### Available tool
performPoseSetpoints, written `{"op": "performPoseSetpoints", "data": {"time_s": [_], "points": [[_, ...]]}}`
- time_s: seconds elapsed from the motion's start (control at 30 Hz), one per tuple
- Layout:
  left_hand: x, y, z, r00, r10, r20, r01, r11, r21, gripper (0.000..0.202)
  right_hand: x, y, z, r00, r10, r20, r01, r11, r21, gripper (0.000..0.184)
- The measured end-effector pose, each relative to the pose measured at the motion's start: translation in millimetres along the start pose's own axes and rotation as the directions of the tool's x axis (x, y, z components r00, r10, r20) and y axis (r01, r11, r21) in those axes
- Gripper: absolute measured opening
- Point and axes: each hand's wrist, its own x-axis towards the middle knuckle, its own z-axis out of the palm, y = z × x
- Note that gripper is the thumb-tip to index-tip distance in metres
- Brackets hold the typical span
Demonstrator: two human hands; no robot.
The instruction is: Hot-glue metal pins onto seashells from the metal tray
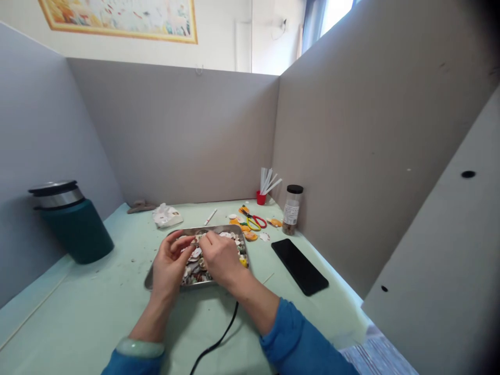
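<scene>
Both hands meet above a shallow metal tray (148, 281) on the table. Inside it lie many small pieces (195, 272), white, brown and greenish, too small to name surely. My left hand (171, 263) has its thumb and forefinger pinched at the tray's middle. Close beside it, my right hand (221, 255) is closed, its fingertips bent toward the left ones. Something tiny seems to be between the fingertips; what it is I cannot make out. A bit of yellow (244, 262) shows at the tray's right side.
Scissors (255, 221) lie among orange scraps (250, 236) behind the tray. A black phone (300, 266), a lidded jar (292, 211) and a red cup (261, 198) of white strips stand right. At left are a teal bottle (76, 229) and crumpled tissue (166, 215). A black cable (219, 341) runs in front.
</scene>
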Motion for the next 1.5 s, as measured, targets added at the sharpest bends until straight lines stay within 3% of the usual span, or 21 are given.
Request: {"op": "performPoseSetpoints", "data": {"time_s": [0.27,0.97,1.5], "points": [[-0.5,0.1,1.5,0.999,0.000,-0.049,0.002,0.999,0.044,0.051,-0.8,0.1,-2.7,1.000,0.010,0.010,-0.011,1.000,0.018,0.012],[-1.2,-6.4,2.2,1.000,0.004,0.008,-0.003,0.999,-0.032,0.051,-2.3,2.5,4.9,0.993,-0.025,-0.119,0.036,0.995,0.093,0.009],[-3.1,-5.6,2.5,1.000,-0.014,0.018,0.015,0.996,-0.086,0.052,-2.2,2.5,8.1,0.990,-0.022,-0.139,0.032,0.997,0.068,0.009]]}}
